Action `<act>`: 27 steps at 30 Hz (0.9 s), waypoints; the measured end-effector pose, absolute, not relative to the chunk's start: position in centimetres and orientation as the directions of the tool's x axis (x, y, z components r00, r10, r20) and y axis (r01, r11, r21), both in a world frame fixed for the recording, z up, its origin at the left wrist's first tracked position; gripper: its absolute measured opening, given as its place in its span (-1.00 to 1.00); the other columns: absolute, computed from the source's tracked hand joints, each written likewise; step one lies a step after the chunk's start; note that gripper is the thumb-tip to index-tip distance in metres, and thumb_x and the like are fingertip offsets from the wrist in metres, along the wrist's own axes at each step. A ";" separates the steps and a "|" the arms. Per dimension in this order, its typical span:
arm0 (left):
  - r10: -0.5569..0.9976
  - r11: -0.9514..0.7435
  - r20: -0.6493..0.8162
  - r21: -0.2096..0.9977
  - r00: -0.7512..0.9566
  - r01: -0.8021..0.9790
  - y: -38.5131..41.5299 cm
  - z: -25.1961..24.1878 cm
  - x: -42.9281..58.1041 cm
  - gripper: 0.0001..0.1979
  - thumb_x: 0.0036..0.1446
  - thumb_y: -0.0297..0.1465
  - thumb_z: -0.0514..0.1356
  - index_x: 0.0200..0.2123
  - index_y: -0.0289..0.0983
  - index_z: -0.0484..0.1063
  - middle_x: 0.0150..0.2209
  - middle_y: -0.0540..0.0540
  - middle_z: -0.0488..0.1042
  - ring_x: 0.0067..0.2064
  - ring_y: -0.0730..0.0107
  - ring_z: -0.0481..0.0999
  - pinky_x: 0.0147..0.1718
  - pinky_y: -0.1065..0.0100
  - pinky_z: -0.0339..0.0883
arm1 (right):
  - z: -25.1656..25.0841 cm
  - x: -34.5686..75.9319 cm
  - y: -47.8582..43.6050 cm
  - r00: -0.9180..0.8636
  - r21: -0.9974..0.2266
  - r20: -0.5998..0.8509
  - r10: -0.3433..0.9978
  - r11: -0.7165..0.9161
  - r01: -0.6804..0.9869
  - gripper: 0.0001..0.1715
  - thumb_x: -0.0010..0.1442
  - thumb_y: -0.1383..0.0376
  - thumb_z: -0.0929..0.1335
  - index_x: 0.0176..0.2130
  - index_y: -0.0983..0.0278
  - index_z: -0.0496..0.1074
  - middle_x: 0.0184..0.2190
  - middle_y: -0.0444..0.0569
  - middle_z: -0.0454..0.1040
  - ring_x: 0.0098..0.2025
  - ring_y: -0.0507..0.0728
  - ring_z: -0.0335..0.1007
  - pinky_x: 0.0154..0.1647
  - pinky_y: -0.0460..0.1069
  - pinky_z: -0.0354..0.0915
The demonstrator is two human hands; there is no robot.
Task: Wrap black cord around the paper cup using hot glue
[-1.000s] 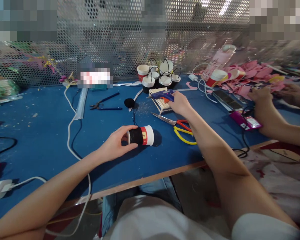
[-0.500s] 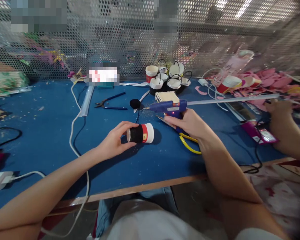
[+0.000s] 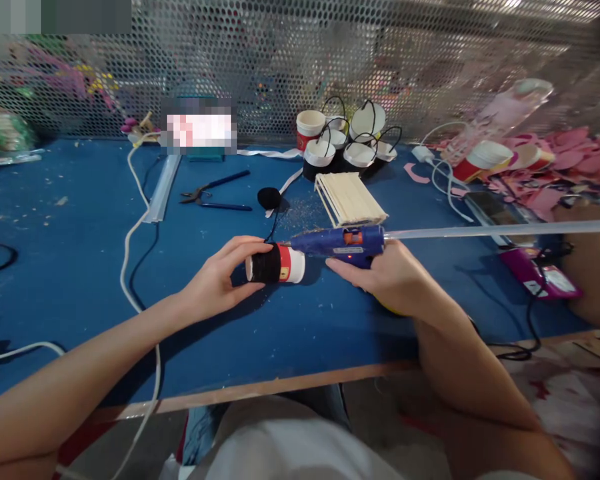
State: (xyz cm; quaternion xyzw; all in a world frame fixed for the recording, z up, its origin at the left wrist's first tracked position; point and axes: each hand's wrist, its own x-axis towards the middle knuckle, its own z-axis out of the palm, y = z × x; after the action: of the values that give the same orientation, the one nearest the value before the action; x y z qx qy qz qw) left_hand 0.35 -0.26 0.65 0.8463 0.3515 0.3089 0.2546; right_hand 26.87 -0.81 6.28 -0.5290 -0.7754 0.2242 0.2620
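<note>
My left hand (image 3: 217, 273) is closed around a paper cup (image 3: 293, 265) lying on its side, its base end wrapped in black yarn and a red-and-white part showing to the right. From the wrap a black strand leads to a small black yarn ball (image 3: 269, 198). My right hand (image 3: 397, 277) grips a blue hot glue gun (image 3: 337, 241) with a long clear glue stick out of its back. The gun's nozzle is at the cup's upper side, by the edge of the yarn. A bit of yellow handle (image 3: 391, 305) peeks from under my right hand, mostly hidden.
Pliers (image 3: 215, 190) lie left of the yarn ball. Behind are a bundle of pale sticks (image 3: 350, 199) and several black-wrapped cups (image 3: 320, 153) with looped handles. A white cable (image 3: 130, 233) crosses the table's left side. Another person's arm (image 3: 593, 267) is at the right.
My right hand has brought the glue gun down and closer, so its nozzle now meets the cup. The yellow-handled tool below is more covered. My left hand keeps the cup.
</note>
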 end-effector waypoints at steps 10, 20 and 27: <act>0.755 -0.620 0.349 0.654 0.555 0.433 -0.2 0.6 0.4 -0.54 0.09 -0.39 0.20 0.08 -0.21 0.21 0.08 -0.22 0.26 0.10 0.16 0.30 0.03 0.14 0.30 | 6.9 26.7 -1.0 -0.355 -0.501 0.177 0.918 0.395 0.771 -0.81 0.06 0.23 0.29 -0.43 0.23 0.48 -0.67 -0.11 0.35 -0.58 0.07 0.28 -0.54 -0.03 0.22; 0.746 -0.631 0.353 0.647 0.565 0.428 -0.2 0.6 0.3 -0.53 0.08 -0.40 0.21 0.08 -0.21 0.21 0.08 -0.21 0.26 0.11 0.17 0.29 0.05 0.15 0.28 | 6.7 26.7 -1.0 -0.383 -0.445 0.216 0.898 0.440 0.780 -0.74 0.10 0.22 0.25 -0.41 0.23 0.49 -0.69 -0.12 0.32 -0.59 0.06 0.24 -0.56 -0.04 0.16; 0.820 -0.511 0.293 0.761 0.491 0.399 -0.2 0.4 0.4 -0.50 0.03 -0.35 0.25 0.06 -0.20 0.24 0.03 -0.18 0.31 0.02 0.22 0.38 -0.07 0.22 0.39 | 6.6 27.8 -1.3 -0.536 -0.191 0.241 0.809 0.581 0.791 -0.73 0.11 0.25 0.24 -0.34 0.16 0.54 -0.78 -0.13 0.16 -0.62 0.07 0.15 -0.58 -0.03 0.08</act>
State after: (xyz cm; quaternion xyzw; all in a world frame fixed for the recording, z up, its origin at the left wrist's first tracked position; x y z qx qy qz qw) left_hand 0.43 -0.19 0.36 0.8033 0.3796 0.3322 0.3168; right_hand 27.82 -1.27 6.58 -0.4570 -0.8757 0.0295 0.1530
